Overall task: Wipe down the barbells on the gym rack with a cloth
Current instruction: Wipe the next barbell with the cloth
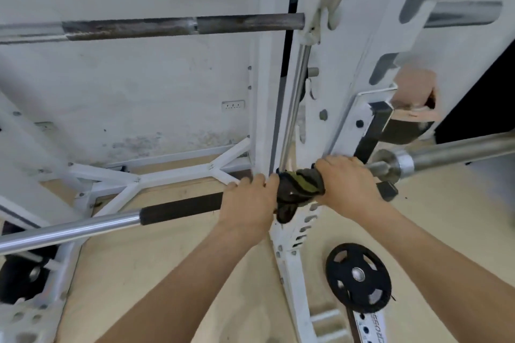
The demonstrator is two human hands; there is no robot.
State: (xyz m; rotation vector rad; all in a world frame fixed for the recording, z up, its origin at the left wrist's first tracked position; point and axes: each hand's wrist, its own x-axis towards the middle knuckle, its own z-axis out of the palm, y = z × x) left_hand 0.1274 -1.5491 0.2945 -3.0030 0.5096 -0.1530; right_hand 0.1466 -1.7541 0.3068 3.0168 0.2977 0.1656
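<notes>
A steel barbell (83,228) with a black knurled section runs across the white rack (328,69) at waist height; its sleeve (457,152) sticks out to the right. My left hand (248,200) grips the bar just left of the rack upright. My right hand (348,178) presses a dark green cloth (299,189) around the bar at the upright. A second, rusty barbell (167,26) rests higher on the rack.
A black weight plate (358,277) hangs on a peg low at the right. White rack braces (156,178) cross the wooden floor to the left. A padded black bracket (390,125) juts out above the sleeve. A wall socket (233,105) sits behind.
</notes>
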